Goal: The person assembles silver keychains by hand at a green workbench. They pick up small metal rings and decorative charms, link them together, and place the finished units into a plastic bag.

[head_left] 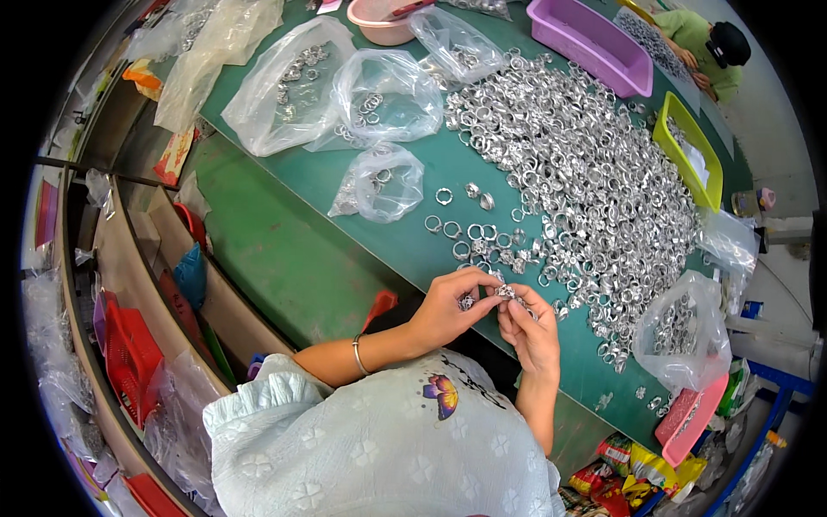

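Observation:
My left hand (446,312) and my right hand (532,338) meet at the near edge of the green table. Their fingertips pinch together around a silver ring (506,293), with more silver metal showing in the curled fingers of each hand. How many rings they hold is partly hidden. Just beyond lies a loose group of rings (482,234), which runs into a large heap of silver rings (594,164) spread to the right. A small clear plastic bag (389,183) with rings in it sits left of the loose group.
Larger clear bags (297,82) of rings lie at the far left. Around the heap stand a purple tray (594,47), a yellow-green tray (689,164), a pink tray (691,422) and another bag (685,336). Another person (711,47) works at far right. Shelves with a red basket (129,358) stand left.

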`<move>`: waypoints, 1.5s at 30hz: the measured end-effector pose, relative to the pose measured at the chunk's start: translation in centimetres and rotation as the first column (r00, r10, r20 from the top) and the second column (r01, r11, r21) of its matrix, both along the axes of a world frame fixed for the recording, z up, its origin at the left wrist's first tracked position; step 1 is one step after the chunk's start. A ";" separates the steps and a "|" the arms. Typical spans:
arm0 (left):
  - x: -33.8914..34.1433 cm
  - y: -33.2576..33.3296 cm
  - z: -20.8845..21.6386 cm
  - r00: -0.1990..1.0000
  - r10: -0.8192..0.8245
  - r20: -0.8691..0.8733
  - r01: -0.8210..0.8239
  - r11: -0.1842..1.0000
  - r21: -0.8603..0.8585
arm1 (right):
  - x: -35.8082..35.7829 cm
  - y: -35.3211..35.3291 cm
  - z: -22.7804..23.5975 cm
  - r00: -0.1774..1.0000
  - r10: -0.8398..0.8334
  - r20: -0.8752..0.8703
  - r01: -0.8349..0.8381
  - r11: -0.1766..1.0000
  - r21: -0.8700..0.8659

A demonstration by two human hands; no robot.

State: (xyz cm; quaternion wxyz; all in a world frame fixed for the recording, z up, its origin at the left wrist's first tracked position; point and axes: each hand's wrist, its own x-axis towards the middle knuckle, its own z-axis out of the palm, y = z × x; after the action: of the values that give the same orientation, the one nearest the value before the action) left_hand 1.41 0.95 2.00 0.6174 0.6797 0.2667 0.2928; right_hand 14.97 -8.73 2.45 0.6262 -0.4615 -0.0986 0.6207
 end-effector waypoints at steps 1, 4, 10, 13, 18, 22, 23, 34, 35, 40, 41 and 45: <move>-0.2 0.1 0.0 1.000 0.029 0.004 -0.029 1.000 -0.004 | 0.1 0.2 0.0 0.998 0.019 -0.058 -0.017 0.999 0.032; -1.1 0.5 0.0 0.993 0.115 -0.003 -0.115 0.993 -0.024 | 0.3 1.7 0.5 0.984 0.003 -0.176 0.005 0.999 0.045; -4.4 1.2 -0.5 0.957 0.269 -0.106 -0.281 0.952 -0.122 | 0.7 9.1 3.4 0.883 0.157 -0.442 -0.147 0.987 0.056; -5.9 0.9 -1.4 0.935 0.331 -0.126 -0.350 0.917 -0.190 | -0.4 13.6 4.0 0.837 0.312 -0.449 -0.311 0.947 0.078; -6.9 0.7 -1.7 0.927 0.330 -0.177 -0.362 0.911 -0.198 | -7.1 24.3 7.2 0.844 0.312 -0.437 -0.296 0.949 0.106; -7.1 0.6 -0.8 0.949 0.286 -0.133 -0.307 0.935 -0.177 | -10.7 30.5 8.6 0.912 0.335 -0.238 -0.303 0.940 0.159; -7.2 0.6 -0.8 0.949 0.285 -0.135 -0.306 0.936 -0.174 | -10.2 30.5 7.9 0.917 0.350 -0.193 -0.322 0.933 0.163; -5.5 1.1 -0.2 0.982 0.189 0.008 -0.178 0.939 -0.295 | 1.0 7.2 7.2 0.742 0.110 0.661 -0.226 0.970 0.092; -5.0 0.9 0.0 0.987 0.162 -0.001 -0.157 0.954 -0.257 | 1.2 5.1 6.3 0.715 0.121 0.689 -0.204 0.978 0.040; -2.6 -0.4 -0.3 1.000 -0.019 0.012 0.020 0.989 -0.145 | -2.5 -0.5 1.6 0.907 0.083 0.414 -0.088 0.996 -0.006; -2.1 -0.7 -0.4 0.998 -0.050 0.031 0.054 0.991 -0.126 | -2.5 -0.9 1.0 0.916 0.049 0.399 -0.053 0.999 -0.001; -1.1 -1.5 0.0 0.999 -0.046 -0.017 0.042 0.978 -0.203 | -2.1 -1.8 -0.8 0.961 -0.089 0.261 0.071 0.994 0.079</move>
State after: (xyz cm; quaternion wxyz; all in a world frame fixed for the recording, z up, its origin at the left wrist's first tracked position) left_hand 0.30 -0.54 1.97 0.6867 0.6222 0.2868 0.2428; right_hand 12.88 -10.56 1.62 0.6474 -0.5220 -0.1837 0.5240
